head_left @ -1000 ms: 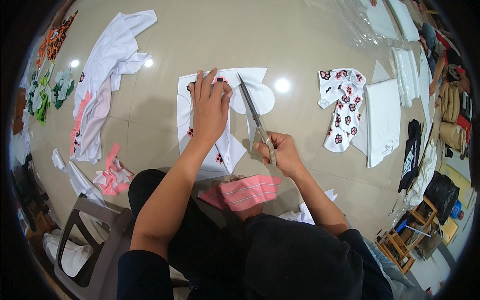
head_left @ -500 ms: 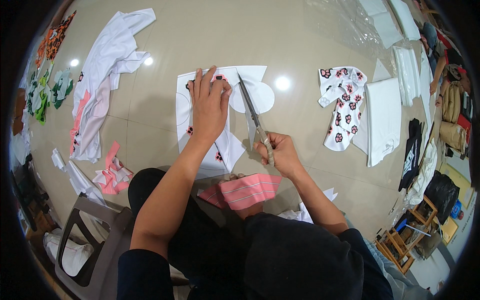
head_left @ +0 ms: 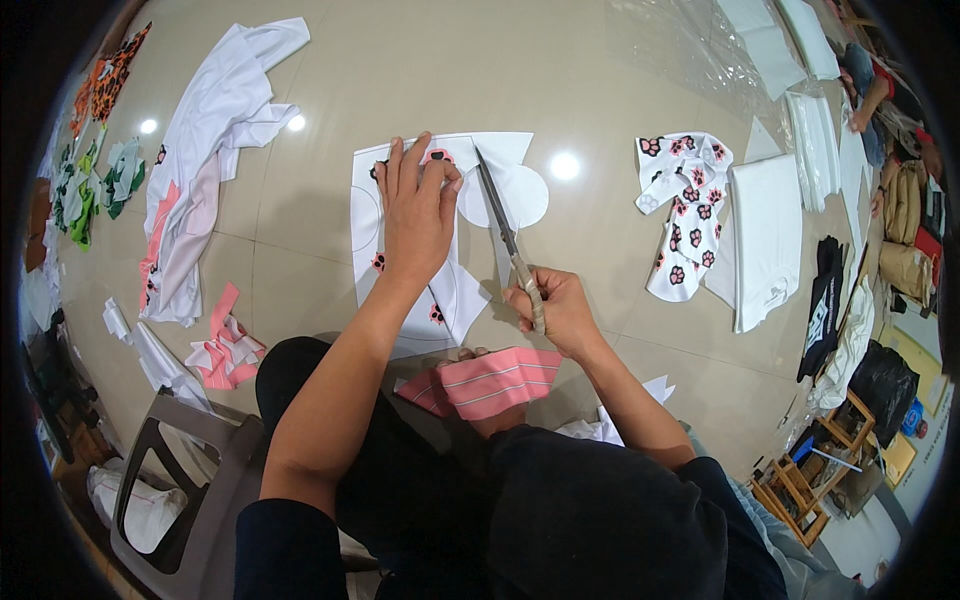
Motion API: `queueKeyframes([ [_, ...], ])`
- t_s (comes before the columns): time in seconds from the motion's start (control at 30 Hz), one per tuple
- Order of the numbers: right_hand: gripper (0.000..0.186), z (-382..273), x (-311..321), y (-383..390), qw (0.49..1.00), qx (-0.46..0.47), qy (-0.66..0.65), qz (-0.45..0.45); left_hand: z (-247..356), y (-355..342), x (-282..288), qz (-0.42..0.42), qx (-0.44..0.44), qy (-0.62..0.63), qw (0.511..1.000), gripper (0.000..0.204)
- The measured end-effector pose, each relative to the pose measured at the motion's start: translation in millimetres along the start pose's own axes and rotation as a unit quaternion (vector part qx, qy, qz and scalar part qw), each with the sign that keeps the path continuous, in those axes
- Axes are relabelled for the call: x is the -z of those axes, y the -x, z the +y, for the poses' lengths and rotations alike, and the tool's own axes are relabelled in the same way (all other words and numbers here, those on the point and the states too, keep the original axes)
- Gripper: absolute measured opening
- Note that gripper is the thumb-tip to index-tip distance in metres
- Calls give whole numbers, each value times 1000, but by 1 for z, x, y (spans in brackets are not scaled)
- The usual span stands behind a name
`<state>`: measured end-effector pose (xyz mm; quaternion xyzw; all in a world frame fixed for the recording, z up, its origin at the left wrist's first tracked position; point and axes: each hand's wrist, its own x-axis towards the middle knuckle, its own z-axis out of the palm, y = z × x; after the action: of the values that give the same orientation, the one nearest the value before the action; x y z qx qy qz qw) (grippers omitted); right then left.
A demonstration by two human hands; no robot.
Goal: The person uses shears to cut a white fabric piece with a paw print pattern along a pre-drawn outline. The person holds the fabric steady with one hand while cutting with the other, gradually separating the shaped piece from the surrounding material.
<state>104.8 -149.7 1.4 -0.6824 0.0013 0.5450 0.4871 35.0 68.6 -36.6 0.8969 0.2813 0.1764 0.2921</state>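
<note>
My left hand [head_left: 420, 220] lies flat, fingers stretched out, on a white fabric piece [head_left: 368, 275] with drawn curved lines and black-and-pink paw prints. It rests near the fabric's far edge. My right hand [head_left: 562, 312] grips long scissors [head_left: 507, 232] by their tape-wrapped handles. The blades point away from me, with the tips at the far part of the fabric, right of my left fingers. The blades look nearly closed. A rounded white part [head_left: 520, 195] lies to the right of the blades. Nearer me, a pink striped cloth [head_left: 505, 382] lies over my foot.
White and pink garments [head_left: 215, 120] and pink scraps [head_left: 228, 350] lie on the tiled floor to the left. A paw-print piece [head_left: 688, 220] and folded white fabric [head_left: 768, 240] are on the right. A grey plastic chair [head_left: 230, 490] stands at the near left.
The scissors' handles and my right hand have shifted slightly left; the tips stay about in place. My left hand is still. At the far right, another person's arm has moved.
</note>
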Motion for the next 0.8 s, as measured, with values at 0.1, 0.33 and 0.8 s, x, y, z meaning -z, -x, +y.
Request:
queueKeyframes([
  [0.1, 25, -5, -2, -3, 1000, 4, -5, 6, -1, 0, 0, 1, -2, 1, 1000, 6],
  [0.33, 20, -14, -2, -9, 1000, -2, -6, 4, -1, 0, 0, -1, -3, 3, 1000, 7],
  [0.8, 20, -17, -1, -11, 1000, 0, -13, -1, -1, 1, 0, -2, -4, 5, 1000, 7],
])
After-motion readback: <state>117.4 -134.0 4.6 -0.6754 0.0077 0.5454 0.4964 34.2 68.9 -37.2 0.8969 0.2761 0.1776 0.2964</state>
